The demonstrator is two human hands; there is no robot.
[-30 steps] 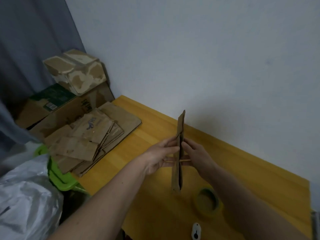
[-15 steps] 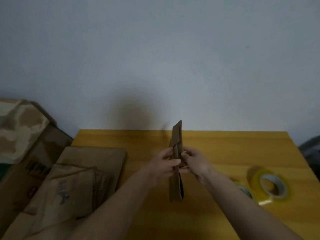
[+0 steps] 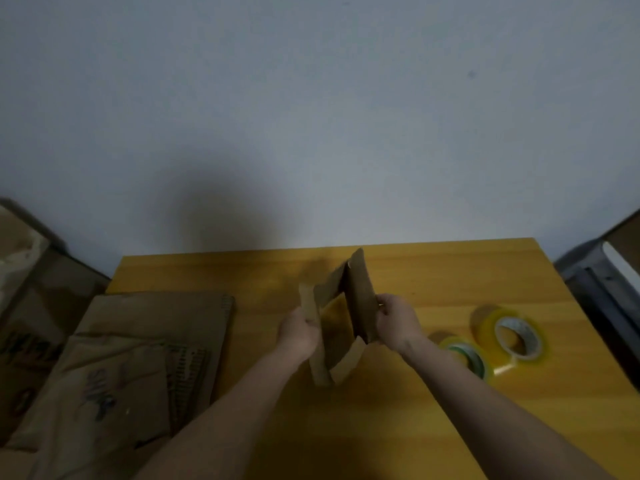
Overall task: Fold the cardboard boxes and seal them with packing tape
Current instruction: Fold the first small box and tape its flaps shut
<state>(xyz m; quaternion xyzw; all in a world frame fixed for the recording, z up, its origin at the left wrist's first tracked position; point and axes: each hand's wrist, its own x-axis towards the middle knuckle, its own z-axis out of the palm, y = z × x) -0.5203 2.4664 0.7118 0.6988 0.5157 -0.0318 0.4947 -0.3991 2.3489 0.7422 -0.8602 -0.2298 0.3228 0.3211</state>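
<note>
Hands grip a small cardboard box [image 3: 360, 299] above the yellow table [image 3: 263, 282], left hand [image 3: 300, 332] & right hand [image 3: 394, 320] curled on opposite walls, two tape rolls [image 3: 509, 337] probably lying right of it.

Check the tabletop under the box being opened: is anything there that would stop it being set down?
Nothing visible. The box, held by the left hand and right hand, has bare table beneath; tape rolls sit right, flat cardboard left.

A small brown cardboard box [image 3: 360, 303] stands half-opened above the table, two tape rolls [image 3: 516, 336] lying right.
</note>
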